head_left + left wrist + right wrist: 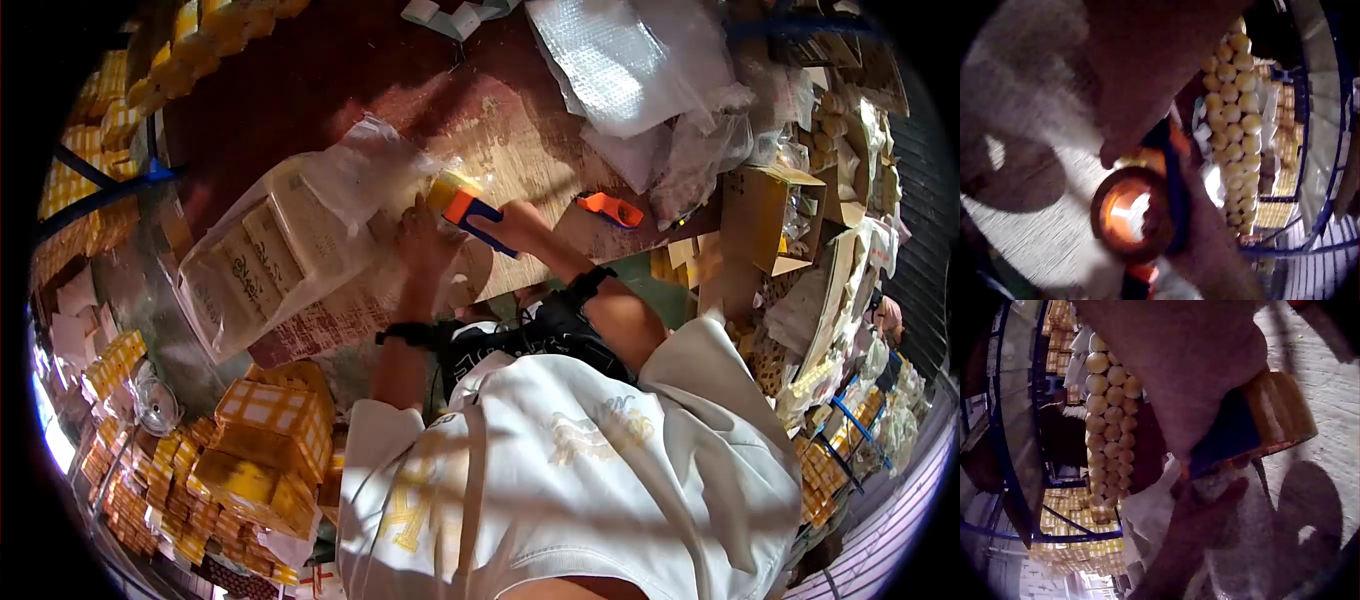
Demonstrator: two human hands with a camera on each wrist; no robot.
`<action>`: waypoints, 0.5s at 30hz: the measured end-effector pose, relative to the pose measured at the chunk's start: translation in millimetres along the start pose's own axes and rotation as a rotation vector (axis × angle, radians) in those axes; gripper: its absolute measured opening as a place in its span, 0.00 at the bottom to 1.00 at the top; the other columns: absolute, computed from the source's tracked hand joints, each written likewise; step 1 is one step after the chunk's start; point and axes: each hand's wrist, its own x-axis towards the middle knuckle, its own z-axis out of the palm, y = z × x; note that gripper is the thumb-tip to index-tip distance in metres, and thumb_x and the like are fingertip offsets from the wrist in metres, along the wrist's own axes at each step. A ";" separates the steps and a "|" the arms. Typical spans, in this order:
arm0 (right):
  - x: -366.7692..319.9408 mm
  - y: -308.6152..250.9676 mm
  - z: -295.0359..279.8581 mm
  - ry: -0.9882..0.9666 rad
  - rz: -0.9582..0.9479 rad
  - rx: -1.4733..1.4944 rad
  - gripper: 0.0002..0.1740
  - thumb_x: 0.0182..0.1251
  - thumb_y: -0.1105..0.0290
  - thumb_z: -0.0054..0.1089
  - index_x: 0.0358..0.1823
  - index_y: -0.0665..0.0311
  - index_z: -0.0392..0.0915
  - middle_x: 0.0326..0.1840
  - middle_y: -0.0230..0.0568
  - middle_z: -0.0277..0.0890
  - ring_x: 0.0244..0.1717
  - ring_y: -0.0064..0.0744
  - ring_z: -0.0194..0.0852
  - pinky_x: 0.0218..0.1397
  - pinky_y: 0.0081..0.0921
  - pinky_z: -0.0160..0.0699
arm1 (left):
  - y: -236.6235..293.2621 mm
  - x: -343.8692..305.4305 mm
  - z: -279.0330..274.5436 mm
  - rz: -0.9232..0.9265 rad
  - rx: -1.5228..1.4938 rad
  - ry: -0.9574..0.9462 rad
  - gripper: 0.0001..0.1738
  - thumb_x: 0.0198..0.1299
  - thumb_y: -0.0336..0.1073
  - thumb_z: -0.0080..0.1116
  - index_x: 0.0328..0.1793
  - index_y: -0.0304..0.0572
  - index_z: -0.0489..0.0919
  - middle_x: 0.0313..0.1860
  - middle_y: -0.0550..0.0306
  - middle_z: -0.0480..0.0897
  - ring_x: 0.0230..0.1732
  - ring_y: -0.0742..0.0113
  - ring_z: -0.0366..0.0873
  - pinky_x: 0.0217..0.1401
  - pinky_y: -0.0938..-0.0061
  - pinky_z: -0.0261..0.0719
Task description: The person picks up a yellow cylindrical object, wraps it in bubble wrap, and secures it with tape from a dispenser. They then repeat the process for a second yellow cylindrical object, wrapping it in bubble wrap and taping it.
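My right hand (522,228) grips a blue and orange tape dispenser (482,222) above the front part of the table. The right wrist view shows its wide roll of brownish tape (1282,406) sticking out beyond the blue body. My left hand (425,240) lies just left of the dispenser, its fingers stretched over the gathered end of a clear plastic bag (345,165). In the right wrist view, fingers of the left hand (1210,503) spread on the plastic, close under the dispenser. Inside the bag are boxed packs (245,265) with dark writing.
A second orange tape dispenser (610,208) lies right of my hands. Bubble-wrap sheets (625,70) and crumpled plastic bags (705,145) cover the far right of the table. Taped cartons (265,430) stack at the left; an opened cardboard box (765,220) stands at the right.
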 end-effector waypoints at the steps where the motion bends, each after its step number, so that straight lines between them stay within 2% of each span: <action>1: 3.0 -1.5 2.3 -0.012 -0.003 0.043 0.45 0.62 0.27 0.60 0.21 0.70 0.83 0.13 0.42 0.77 0.13 0.36 0.80 0.18 0.32 0.78 | 2.9 -1.9 8.4 -0.027 0.043 0.035 0.61 0.36 0.62 0.81 0.76 0.43 0.66 0.63 0.40 0.79 0.62 0.41 0.77 0.63 0.48 0.75; 3: 4.9 -3.5 4.3 -0.019 -0.024 0.096 0.44 0.63 0.28 0.61 0.21 0.70 0.83 0.13 0.42 0.77 0.13 0.35 0.80 0.18 0.32 0.79 | 4.9 -0.4 33.9 -0.081 0.127 0.105 0.60 0.37 0.60 0.82 0.75 0.42 0.66 0.61 0.40 0.79 0.61 0.42 0.78 0.61 0.49 0.77; 7: -3.5 -1.2 -4.7 -0.033 -0.048 0.198 0.43 0.63 0.30 0.63 0.20 0.71 0.83 0.13 0.43 0.78 0.13 0.35 0.81 0.17 0.32 0.81 | -31.0 31.5 8.8 0.036 -0.407 -0.377 0.59 0.35 0.58 0.83 0.74 0.43 0.67 0.59 0.44 0.81 0.59 0.45 0.79 0.57 0.53 0.79; 9: 5.2 -3.8 -5.1 -0.028 -0.028 0.079 0.42 0.62 0.29 0.62 0.20 0.70 0.84 0.14 0.43 0.78 0.14 0.34 0.81 0.19 0.32 0.80 | -38.5 46.3 -5.8 0.093 -0.634 -0.585 0.58 0.34 0.57 0.84 0.73 0.44 0.68 0.56 0.46 0.82 0.57 0.45 0.81 0.55 0.53 0.81; 10: 7.9 -5.8 -4.4 -0.017 -0.024 0.033 0.42 0.63 0.30 0.63 0.21 0.69 0.84 0.15 0.42 0.79 0.16 0.33 0.82 0.21 0.31 0.81 | -39.4 31.2 20.8 0.097 -0.229 -0.228 0.57 0.33 0.56 0.84 0.71 0.44 0.70 0.53 0.46 0.83 0.53 0.42 0.83 0.53 0.53 0.82; 13: 10.7 -5.7 -0.3 -0.053 -0.044 0.058 0.40 0.63 0.31 0.63 0.22 0.69 0.84 0.16 0.42 0.80 0.18 0.32 0.84 0.24 0.31 0.81 | 11.4 2.9 -1.9 0.052 0.063 0.211 0.54 0.34 0.57 0.84 0.69 0.45 0.72 0.50 0.47 0.84 0.49 0.40 0.83 0.51 0.53 0.83; 15: 2.9 -12.5 -5.5 -0.069 -0.022 0.110 0.40 0.63 0.32 0.63 0.21 0.69 0.84 0.16 0.42 0.80 0.17 0.33 0.83 0.24 0.32 0.81 | -5.3 15.2 27.2 0.012 -0.077 0.069 0.54 0.34 0.56 0.84 0.69 0.45 0.72 0.51 0.47 0.84 0.50 0.41 0.84 0.52 0.55 0.83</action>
